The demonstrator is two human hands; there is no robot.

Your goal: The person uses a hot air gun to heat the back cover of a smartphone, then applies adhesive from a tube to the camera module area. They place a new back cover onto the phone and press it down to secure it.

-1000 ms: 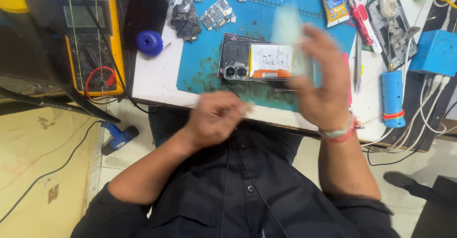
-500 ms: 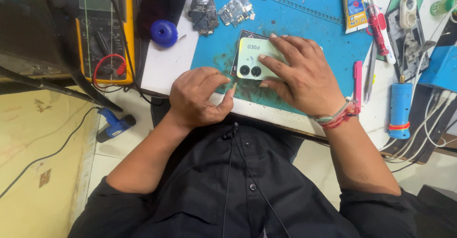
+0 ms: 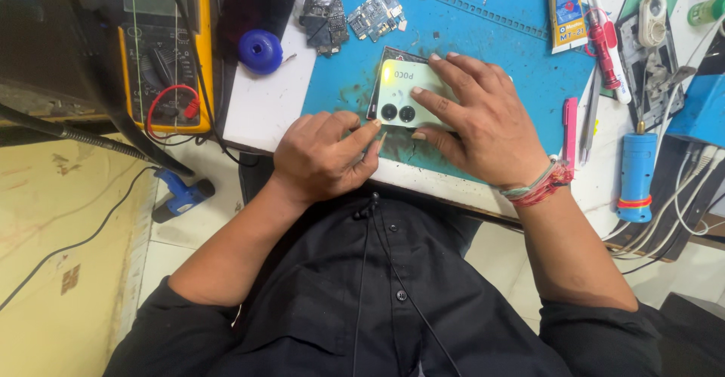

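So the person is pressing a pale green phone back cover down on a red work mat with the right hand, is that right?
Not quite: the mat is blue, not red, as the head view shows. The rest holds: the right hand presses the pale green phone back cover down on it, with the left hand at the cover's near edge.

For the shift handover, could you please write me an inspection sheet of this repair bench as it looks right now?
Surface: blue work mat on a white bench, smudged near the front edge.
Job's things: pale green phone, back up, two camera lenses showing, lying on the mat.
Clutter: circuit boards, blue spool, yellow meter, pink tool, blue cylinder tool.
Grippers: right hand pressing flat on the phone; left hand at the phone's lower corner, fingertip touching the edge.
Cables: red and black meter leads; white cables at the right edge.
Surroundings: yellowish floor, blue object on it.
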